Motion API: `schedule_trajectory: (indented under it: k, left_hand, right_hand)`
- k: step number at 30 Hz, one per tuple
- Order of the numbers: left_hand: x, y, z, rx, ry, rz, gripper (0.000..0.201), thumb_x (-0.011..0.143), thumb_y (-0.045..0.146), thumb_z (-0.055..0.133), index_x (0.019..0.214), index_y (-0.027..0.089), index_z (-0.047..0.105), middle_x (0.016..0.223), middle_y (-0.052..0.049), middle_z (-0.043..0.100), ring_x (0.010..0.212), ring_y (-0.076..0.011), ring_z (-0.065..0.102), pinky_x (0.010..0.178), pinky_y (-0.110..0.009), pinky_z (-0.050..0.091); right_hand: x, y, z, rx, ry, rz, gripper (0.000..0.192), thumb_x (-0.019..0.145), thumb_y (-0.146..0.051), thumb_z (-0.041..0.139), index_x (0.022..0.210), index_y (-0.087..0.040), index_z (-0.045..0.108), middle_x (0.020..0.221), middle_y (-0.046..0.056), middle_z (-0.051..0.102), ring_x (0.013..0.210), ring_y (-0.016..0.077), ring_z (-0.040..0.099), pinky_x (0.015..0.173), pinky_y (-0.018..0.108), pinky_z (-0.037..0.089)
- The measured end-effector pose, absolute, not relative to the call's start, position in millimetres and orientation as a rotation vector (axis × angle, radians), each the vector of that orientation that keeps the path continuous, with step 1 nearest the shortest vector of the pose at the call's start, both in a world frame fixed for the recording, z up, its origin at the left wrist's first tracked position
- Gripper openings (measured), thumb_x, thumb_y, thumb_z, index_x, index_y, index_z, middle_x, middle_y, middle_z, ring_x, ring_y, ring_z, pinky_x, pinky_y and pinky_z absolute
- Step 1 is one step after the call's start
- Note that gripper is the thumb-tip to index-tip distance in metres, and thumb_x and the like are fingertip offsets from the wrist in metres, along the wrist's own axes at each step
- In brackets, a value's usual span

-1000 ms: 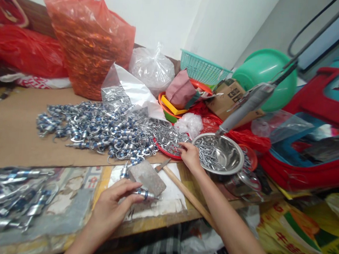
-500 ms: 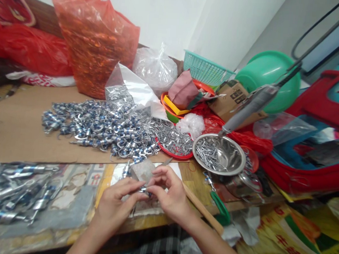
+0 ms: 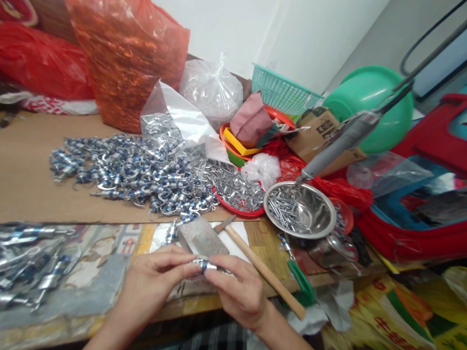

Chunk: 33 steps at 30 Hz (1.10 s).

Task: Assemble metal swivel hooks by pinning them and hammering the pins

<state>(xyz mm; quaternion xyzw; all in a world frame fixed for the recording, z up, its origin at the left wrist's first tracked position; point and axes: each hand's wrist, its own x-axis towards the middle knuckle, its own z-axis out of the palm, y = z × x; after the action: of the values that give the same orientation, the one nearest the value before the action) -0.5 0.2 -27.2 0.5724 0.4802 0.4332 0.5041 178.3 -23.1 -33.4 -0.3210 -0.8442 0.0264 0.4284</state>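
Both hands meet at the table edge. Left hand [image 3: 152, 284] & right hand [image 3: 237, 292] pinch one small silver clip [image 3: 203, 264] between thumb & fingertips, one hand at each end. Fingers are curled in, pressed on the clip, not spread. Just past the fingertips lies a gray block [image 3: 202, 238], w/ a wooden hammer handle [image 3: 264, 271] slanting off to the right of the right hand. Further out from the fingers: a big pile of blue-silver clips [image 3: 133, 170], a red plate of metal bits [image 3: 238, 191] & a steel bowl [image 3: 316, 215] of pins.
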Motion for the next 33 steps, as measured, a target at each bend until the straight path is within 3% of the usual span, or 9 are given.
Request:
schedule_trajectory:
  k: [5,11,13,17,19,22,24,29,33]
  left_hand:
    - [-2,0,-20,1.572,1.153,0.959,0.01,0.067,0.027,0.064,0.064,0.023,0.072,0.066,-0.002,0.067,0.065,-0.0179,0.062,0.063,-0.027,0.047]
    - [-2,-1,-20,1.534,1.176,0.953,0.012,0.068,0.029,0.061,0.064,0.022,0.07,0.082,-0.005,0.069,0.081,-0.0219,0.062,0.077,-0.033,0.046]
    - [0,-3,-23,1.336,1.164,0.913,0.016,0.066,0.031,0.063,0.076,0.02,0.069,0.082,-0.005,0.071,0.079,-0.0223,0.063,0.075,-0.033,0.049]
    - [5,-9,-30,1.032,1.1,0.93,0.056,0.057,0.029,0.071,0.11,0.017,0.055,0.089,-0.005,0.07,0.086,-0.0226,0.064,0.076,-0.032,0.052]
    - [7,-10,-32,0.985,1.085,0.96,0.062,0.057,0.03,0.071,0.115,0.017,0.05,0.089,-0.005,0.069,0.086,-0.022,0.063,0.076,-0.032,0.052]
    - [7,-9,-34,0.937,1.064,0.962,0.064,0.057,0.032,0.071,0.115,0.018,0.047,0.085,-0.005,0.068,0.083,-0.0219,0.064,0.072,-0.031,0.052]
    - [6,-6,-35,0.931,1.042,0.915,0.066,0.058,0.032,0.071,0.116,0.02,0.044,0.081,-0.004,0.066,0.08,-0.0211,0.064,0.069,-0.03,0.051]
    - [1,3,-36,0.934,0.976,0.784,0.063,0.06,0.029,0.07,0.115,0.022,0.04,0.076,0.001,0.061,0.07,-0.0158,0.061,0.062,-0.026,0.047]
    - [-2,8,-38,0.903,0.975,0.771,0.059,0.057,0.029,0.071,0.107,0.023,0.041,0.077,0.001,0.061,0.071,-0.0166,0.062,0.065,-0.028,0.047]
  right_hand:
    - [181,-23,-23,-0.728,-2.211,-0.007,0.028,0.081,-0.008,0.046,0.104,-0.017,0.058,0.094,0.011,0.065,0.084,0.0176,0.06,0.067,0.029,0.052]
    - [175,-24,-30,-0.875,-2.065,0.167,0.031,0.077,-0.006,0.051,0.098,-0.023,0.064,0.094,0.008,0.066,0.079,0.0147,0.063,0.065,0.025,0.053]
    - [170,-25,-32,-0.933,-1.928,0.319,0.025,0.075,-0.01,0.056,0.094,-0.023,0.067,0.087,0.007,0.068,0.073,0.0141,0.064,0.063,0.024,0.053]
    - [165,-23,-26,-1.065,-1.77,0.574,0.011,0.07,-0.019,0.065,0.079,-0.02,0.071,0.071,0.006,0.068,0.063,0.0148,0.064,0.057,0.023,0.052]
    - [171,-12,-21,-1.138,-1.84,0.641,0.008,0.07,-0.021,0.065,0.076,-0.021,0.071,0.07,0.004,0.069,0.064,0.0144,0.064,0.058,0.023,0.052]
    - [192,26,-16,-1.475,-1.959,0.385,0.015,0.079,-0.022,0.055,0.084,-0.021,0.069,0.084,0.003,0.069,0.079,0.0144,0.063,0.073,0.025,0.05]
    - [210,60,-17,-1.796,-1.952,0.138,0.024,0.084,-0.018,0.045,0.099,-0.021,0.064,0.101,0.006,0.065,0.092,0.0154,0.06,0.081,0.027,0.046]
    - [232,127,-32,-2.086,-1.973,0.085,0.027,0.072,-0.01,0.055,0.098,-0.016,0.063,0.09,0.014,0.067,0.092,0.0285,0.06,0.079,0.039,0.044]
    - [231,144,-40,-2.176,-1.97,0.103,0.033,0.068,-0.01,0.057,0.101,-0.015,0.059,0.096,0.017,0.064,0.096,0.0301,0.058,0.081,0.039,0.042]
